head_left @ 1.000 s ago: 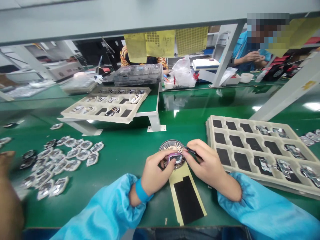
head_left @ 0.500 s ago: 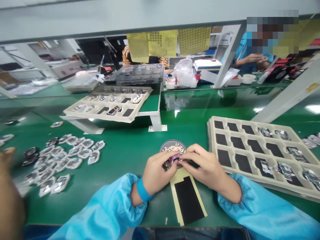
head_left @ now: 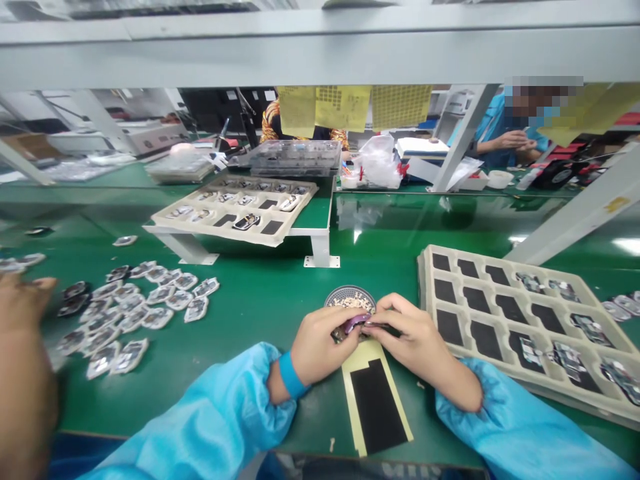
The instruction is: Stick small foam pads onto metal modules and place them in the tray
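Note:
Between my two hands, over the near edge of a round dish (head_left: 350, 293) of small pale pieces, is a small purple shell-like part (head_left: 356, 323). My left hand (head_left: 327, 343) is closed on its left side, thumb below and fingers above. The fingers of my right hand (head_left: 413, 333) pinch at its right end, where a dark edge shows; whether they hold a separate piece I cannot tell. Just below my hands lies a pale yellow sheet (head_left: 353, 408) with a black rectangle (head_left: 377, 407) on it.
To the right, a beige compartment tray (head_left: 427, 313) holds several circuit boards. On the left lie several small device shells (head_left: 133, 310), near another person's arm (head_left: 23, 360). A second tray (head_left: 220, 227) rests on a raised green stand (head_left: 323, 250). Across the bench, a person's hands (head_left: 515, 140) are at work.
The camera view has tilted up a little, so the bench things appear shifted right. The purple part remains between my hands, turned slightly. The other person's arm at left has shifted a little.

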### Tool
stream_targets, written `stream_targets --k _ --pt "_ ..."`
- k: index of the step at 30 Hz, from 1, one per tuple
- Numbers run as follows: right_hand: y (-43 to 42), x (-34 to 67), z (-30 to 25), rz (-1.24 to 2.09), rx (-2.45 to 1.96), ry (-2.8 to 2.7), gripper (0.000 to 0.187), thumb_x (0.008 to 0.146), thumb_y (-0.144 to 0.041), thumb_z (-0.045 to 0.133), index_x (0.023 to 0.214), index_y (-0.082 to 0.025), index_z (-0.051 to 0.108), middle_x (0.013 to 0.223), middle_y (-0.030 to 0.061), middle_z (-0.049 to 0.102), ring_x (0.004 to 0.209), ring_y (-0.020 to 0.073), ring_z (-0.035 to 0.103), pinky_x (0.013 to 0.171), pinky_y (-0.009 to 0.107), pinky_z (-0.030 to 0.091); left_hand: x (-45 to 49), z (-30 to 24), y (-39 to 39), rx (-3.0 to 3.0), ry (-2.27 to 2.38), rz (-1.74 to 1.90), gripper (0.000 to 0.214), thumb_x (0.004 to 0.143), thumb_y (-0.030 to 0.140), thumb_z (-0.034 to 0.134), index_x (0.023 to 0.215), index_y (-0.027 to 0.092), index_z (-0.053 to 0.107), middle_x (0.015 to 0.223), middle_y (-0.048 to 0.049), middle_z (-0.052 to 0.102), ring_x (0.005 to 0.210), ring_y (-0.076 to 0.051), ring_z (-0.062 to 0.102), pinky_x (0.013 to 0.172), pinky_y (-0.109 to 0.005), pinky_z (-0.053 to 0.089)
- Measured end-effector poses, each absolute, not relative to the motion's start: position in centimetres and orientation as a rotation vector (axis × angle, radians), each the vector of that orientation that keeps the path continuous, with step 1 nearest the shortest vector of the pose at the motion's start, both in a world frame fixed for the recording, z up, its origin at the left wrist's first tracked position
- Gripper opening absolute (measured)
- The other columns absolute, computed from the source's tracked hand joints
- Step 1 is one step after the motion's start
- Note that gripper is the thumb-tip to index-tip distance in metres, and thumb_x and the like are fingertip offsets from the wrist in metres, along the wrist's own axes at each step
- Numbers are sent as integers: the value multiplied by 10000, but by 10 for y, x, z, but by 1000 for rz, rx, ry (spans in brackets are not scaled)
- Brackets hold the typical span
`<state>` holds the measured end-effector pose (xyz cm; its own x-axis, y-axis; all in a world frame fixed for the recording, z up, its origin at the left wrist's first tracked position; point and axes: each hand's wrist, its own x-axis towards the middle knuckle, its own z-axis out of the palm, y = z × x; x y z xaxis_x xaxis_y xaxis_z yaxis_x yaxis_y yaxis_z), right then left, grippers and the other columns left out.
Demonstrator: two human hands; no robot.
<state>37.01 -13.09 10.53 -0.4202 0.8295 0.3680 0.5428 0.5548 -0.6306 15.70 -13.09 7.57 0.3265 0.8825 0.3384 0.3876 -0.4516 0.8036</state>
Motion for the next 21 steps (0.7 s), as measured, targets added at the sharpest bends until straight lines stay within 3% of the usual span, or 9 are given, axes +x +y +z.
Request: stream_targets --k 6,13,18,21 --pt "-134 373 103 656 -1091 -2164 135 991 -247 610 1084 -267 706 1062 -10 572 917 -14 564 784 96 441 154 79 -130 2070 1068 988 334 899 170 610 1195 302 689 1040 62 730 928 -83 677 848 -219 511" --pt "-131 371 101 676 -1118 -2080 106 999 -269 600 1071 -203 638 1064 -6 574 993 12 574 855 119 464 146 77 -118 1993 1215 1033 301 900 226 627 1178 319 696 1141 80 719 1043 -96 668 947 -232 496" --pt "-130 370 94 407 -1477 -2309 241 1012 -186 517 1197 -276 644 1118 -28 581 872 33 592 696 171 415 134 70 -98 1762 1393 1010 194 919 296 586 1036 269 739 956 56 723 773 -86 619 752 -222 472" --pt "-132 372 92 373 -1564 -2357 243 1005 -218 546 1213 -299 644 1138 -39 582 876 45 602 699 182 430 116 55 -78 1611 1467 1046 256 941 374 540 978 229 748 922 24 723 797 -116 637 746 -227 479"
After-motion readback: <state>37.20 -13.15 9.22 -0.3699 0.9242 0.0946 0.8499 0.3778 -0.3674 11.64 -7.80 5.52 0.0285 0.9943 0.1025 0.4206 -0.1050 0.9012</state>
